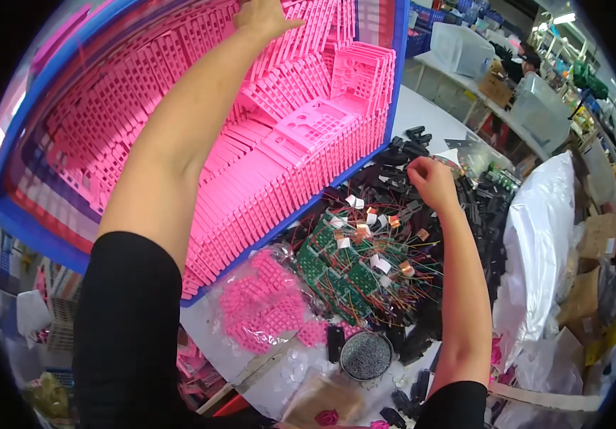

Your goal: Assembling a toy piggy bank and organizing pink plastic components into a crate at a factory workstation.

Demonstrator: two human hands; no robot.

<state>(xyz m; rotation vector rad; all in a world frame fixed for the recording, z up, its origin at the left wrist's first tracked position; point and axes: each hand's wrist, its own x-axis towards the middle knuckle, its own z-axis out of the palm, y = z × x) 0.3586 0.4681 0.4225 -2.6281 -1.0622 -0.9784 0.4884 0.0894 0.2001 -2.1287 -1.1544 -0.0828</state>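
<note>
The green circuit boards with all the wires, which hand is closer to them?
The right hand. It rests on the black parts just beyond the green circuit boards. The left hand is stretched far up over the pink plastic pieces in the blue crate.

The left arm stretches far forward and up, bare below a black sleeve; its left hand [263, 17] lies palm down, fingers spread. The right hand [431, 182] is curled, fingertips pinched; forearm nearly upright.
</note>
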